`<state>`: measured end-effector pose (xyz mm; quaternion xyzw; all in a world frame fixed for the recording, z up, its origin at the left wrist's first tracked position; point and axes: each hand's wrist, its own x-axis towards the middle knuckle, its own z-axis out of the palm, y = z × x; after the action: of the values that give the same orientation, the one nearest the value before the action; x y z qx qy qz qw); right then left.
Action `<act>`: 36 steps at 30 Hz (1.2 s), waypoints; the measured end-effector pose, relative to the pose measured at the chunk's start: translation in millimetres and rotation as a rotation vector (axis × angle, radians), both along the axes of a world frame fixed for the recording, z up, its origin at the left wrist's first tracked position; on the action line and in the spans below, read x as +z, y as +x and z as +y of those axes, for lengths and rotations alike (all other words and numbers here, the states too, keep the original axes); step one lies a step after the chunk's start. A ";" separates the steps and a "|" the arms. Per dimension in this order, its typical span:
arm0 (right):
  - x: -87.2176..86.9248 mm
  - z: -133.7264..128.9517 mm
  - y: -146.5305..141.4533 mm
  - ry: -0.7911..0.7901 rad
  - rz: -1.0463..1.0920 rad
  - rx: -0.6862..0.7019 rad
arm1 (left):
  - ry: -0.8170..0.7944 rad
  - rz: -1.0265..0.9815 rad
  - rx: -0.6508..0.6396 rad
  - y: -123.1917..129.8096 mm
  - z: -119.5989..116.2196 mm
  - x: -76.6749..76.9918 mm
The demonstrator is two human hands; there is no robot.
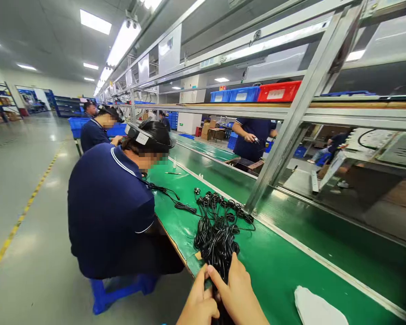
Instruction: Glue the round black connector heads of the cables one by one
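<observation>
A thick heap of black cables (218, 234), bundled in loops with round plug-like ends toward the far side, lies on the green bench top. At its near end my left hand (200, 295) has its fingers curled against the cables. My right hand (236, 285) is wrapped round the same bundle from the right, its thumb reaching across toward the left hand. The part of the bundle between my palms is mostly hidden.
To my left a co-worker in a dark blue shirt (104, 203) sits bent over the bench on a blue stool (103, 293). A white piece (320, 308) lies at the right. A metal post (287, 122) rises behind the cables; blue bins (245, 94) and a red bin (279, 91) stand on the shelf.
</observation>
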<state>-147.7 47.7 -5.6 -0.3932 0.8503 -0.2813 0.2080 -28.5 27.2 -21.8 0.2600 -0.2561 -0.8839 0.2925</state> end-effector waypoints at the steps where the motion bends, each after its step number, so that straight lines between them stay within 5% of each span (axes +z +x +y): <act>1: 5.9 -2.4 3.7 0.072 0.068 0.020 | 0.050 0.012 0.020 -2.8 -0.1 -0.4; 5: 30.4 -13.2 12.3 0.313 0.333 0.075 | 0.105 0.098 -0.216 -3.6 -0.8 -11.8; 9: 45.8 -17.3 13.1 0.456 0.414 0.078 | -0.297 -0.268 -0.545 24.1 -21.7 -8.9; 12: 50.0 -16.7 12.7 0.535 0.390 0.094 | -0.701 -0.449 -0.415 48.0 -68.2 10.1; 14: 51.1 -16.6 11.8 0.562 0.390 0.106 | -1.458 -0.739 -0.131 51.5 -108.9 20.6; 18: 56.9 -16.4 0.9 0.564 0.424 0.142 | -1.755 -0.773 -0.203 26.4 -178.7 19.7; 21: 68.7 -14.1 -18.1 0.560 0.397 0.189 | -1.877 -0.799 -0.276 5.6 -209.6 12.8; 28: 92.5 -7.0 -62.8 0.495 0.236 0.255 | -1.944 -1.058 -0.201 -4.6 -250.2 11.5; 32: 86.2 -1.8 -72.5 0.463 0.173 0.271 | -1.928 -1.150 -0.238 -5.6 -252.6 16.9; 36: 72.0 5.5 -64.6 0.407 0.166 0.260 | -1.852 -1.141 -0.333 -0.7 -228.5 35.2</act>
<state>-212.3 53.2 66.4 -0.4709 0.8459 -0.0422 0.2468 -29.2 -201.3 13.4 0.2723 -0.9494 -0.1278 0.0898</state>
